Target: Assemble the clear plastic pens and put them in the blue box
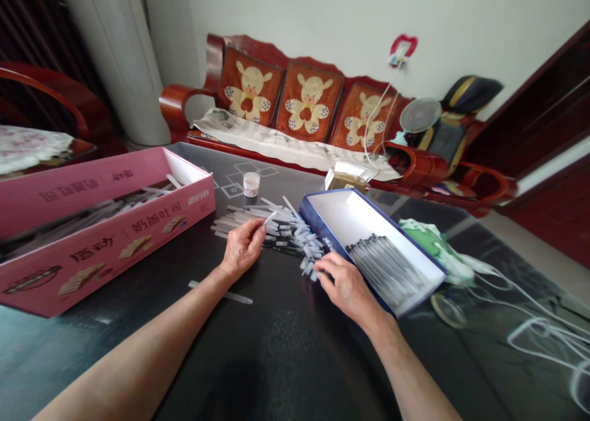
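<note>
My left hand (244,247) is closed, pinching a thin translucent plastic tube (270,219) between thumb and fingertips. Under and beyond it lies a loose pile of similar tubes (239,215) and short whitish caps (308,243). At the right edge of that pile, my right hand (345,281) has its thumb and fingers bent together beside the caps; what sits between the tips is too small to tell. Just beyond that hand stands a blue box (325,224) with a white inside, holding a row of dark-tipped pen-like tubes (385,264). Two stray tubes (237,297) lie by my left forearm.
A long pink carton (157,224) with many tubes inside stands left on the dark table (271,359). A small cup (251,184) is behind the pile. Right are a green-white bag (433,249), a tape roll (448,310) and white cables (544,329). A cushioned sofa stands behind.
</note>
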The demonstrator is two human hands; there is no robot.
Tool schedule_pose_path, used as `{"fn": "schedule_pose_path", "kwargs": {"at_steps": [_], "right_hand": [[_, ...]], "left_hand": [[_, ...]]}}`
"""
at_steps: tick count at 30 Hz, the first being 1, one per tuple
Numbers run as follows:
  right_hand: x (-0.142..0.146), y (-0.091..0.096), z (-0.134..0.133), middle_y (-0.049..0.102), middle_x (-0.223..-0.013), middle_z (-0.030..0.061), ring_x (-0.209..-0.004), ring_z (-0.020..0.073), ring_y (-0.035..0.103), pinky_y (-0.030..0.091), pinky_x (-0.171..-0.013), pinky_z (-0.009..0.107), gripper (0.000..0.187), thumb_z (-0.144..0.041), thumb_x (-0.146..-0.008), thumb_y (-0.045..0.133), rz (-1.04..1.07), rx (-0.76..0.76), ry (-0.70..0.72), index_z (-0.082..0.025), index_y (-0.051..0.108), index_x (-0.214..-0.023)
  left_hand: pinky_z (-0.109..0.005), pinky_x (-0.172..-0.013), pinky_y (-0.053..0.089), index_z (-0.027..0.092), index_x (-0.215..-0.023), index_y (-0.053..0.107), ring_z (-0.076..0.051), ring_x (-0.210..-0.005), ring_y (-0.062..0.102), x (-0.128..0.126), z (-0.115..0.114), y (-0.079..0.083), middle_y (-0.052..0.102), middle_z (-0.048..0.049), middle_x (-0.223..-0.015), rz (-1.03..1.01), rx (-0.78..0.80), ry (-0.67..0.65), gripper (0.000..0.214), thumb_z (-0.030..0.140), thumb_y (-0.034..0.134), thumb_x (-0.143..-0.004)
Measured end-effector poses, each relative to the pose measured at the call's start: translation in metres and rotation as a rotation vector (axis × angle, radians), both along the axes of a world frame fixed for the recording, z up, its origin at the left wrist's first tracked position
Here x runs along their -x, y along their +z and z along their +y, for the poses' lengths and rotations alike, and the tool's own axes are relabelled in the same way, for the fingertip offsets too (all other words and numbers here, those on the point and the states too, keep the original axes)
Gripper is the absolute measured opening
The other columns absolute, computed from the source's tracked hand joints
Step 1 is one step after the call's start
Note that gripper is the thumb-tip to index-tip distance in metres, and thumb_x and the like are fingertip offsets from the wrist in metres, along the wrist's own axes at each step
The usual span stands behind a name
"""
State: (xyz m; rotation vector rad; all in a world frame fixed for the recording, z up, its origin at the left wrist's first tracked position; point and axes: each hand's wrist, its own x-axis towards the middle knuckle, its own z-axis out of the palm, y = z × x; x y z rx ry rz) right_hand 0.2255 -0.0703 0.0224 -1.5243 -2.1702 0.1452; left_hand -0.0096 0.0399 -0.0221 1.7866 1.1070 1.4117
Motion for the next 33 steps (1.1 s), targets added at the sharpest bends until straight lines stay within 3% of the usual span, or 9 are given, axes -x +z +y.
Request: {"fn": "schedule_pose_path", "kwargs": {"at_steps": [6,12,15,18,22,26,29,33], "right_hand": [[0.002,-0.010,-0.007,0.059,-0.099,0.0050,-0.094,0.0183,0.059,0.050,-0.086,0.033,0.023,-0.010,-0.086,0.049,-0.099,0.027,-0.005,-0.023,0.064,-0.096],[0.009,-0.005,-0.002,0.059,-0.099,0.0060,-0.090,0.0191,0.059,0.050,-0.082,0.034,0.013,-0.016,-0.088,0.051,-0.111,-0.004,-0.011,-0.022,0.062,-0.091],[0.020,-0.001,0.008,0.062,-0.095,0.0062,-0.090,0.0193,0.060,0.049,-0.081,0.034,0.011,-0.020,-0.089,0.050,0.120,-0.087,-0.038,-0.021,0.059,-0.094],[0.037,0.000,0.028,0.066,-0.091,0.0040,-0.083,0.0171,0.064,0.051,-0.077,0.031,0.014,-0.026,-0.088,0.053,0.497,-0.099,-0.116,-0.021,0.058,-0.100],[0.062,-0.006,0.062,0.069,-0.097,0.0032,-0.081,0.0161,0.067,0.054,-0.066,0.026,0.036,-0.033,-0.079,0.064,1.081,0.036,-0.147,-0.022,0.056,-0.112],[0.076,-0.016,0.083,0.071,-0.093,0.0027,-0.076,0.0143,0.069,0.055,-0.061,0.023,0.039,-0.034,-0.068,0.074,1.608,0.162,-0.228,-0.021,0.060,-0.102],[0.079,-0.020,0.086,0.073,-0.090,0.0026,-0.074,0.0125,0.069,0.055,-0.060,0.020,0.037,-0.030,-0.065,0.077,1.750,0.212,-0.224,-0.019,0.062,-0.097],[0.077,-0.023,0.084,0.073,-0.089,0.0023,-0.074,0.0124,0.068,0.054,-0.059,0.020,0.032,-0.029,-0.066,0.076,1.743,0.231,-0.180,-0.020,0.062,-0.094]], "left_hand": [[-0.019,-0.055,0.044,0.016,-0.096,0.066,-0.010,-0.054,0.053,0.000,-0.001,0.000,0.061,0.0004,-0.065,0.021,-0.026,-0.005,0.027,0.037,0.052,-0.086],[-0.018,-0.055,0.043,0.016,-0.102,0.067,-0.010,-0.054,0.054,-0.001,-0.003,0.001,0.062,0.0009,-0.063,0.063,-0.034,-0.018,0.030,0.036,0.053,-0.087],[-0.019,-0.059,0.046,0.016,-0.105,0.068,-0.011,-0.059,0.058,-0.002,-0.005,0.003,0.066,-0.0004,-0.068,0.097,-0.076,-0.032,0.030,0.036,0.053,-0.087],[-0.022,-0.069,0.050,0.018,-0.107,0.068,-0.014,-0.071,0.065,-0.003,-0.006,0.004,0.072,-0.0038,-0.083,0.116,-0.113,-0.070,0.030,0.035,0.052,-0.088],[-0.025,-0.077,0.052,0.019,-0.109,0.067,-0.017,-0.082,0.069,-0.003,-0.007,0.004,0.073,-0.0063,-0.096,0.141,-0.144,-0.102,0.029,0.033,0.051,-0.089],[-0.025,-0.079,0.052,0.020,-0.110,0.065,-0.018,-0.088,0.069,-0.004,-0.008,0.004,0.073,-0.0067,-0.099,0.181,-0.169,-0.129,0.028,0.031,0.051,-0.089],[-0.024,-0.076,0.051,0.020,-0.109,0.065,-0.017,-0.084,0.069,-0.004,-0.008,0.005,0.073,-0.0059,-0.096,0.213,-0.158,-0.137,0.027,0.031,0.050,-0.089],[-0.022,-0.067,0.049,0.021,-0.108,0.066,-0.015,-0.072,0.067,-0.004,-0.008,0.007,0.073,-0.0038,-0.086,0.264,-0.139,-0.160,0.027,0.030,0.049,-0.090]]}}
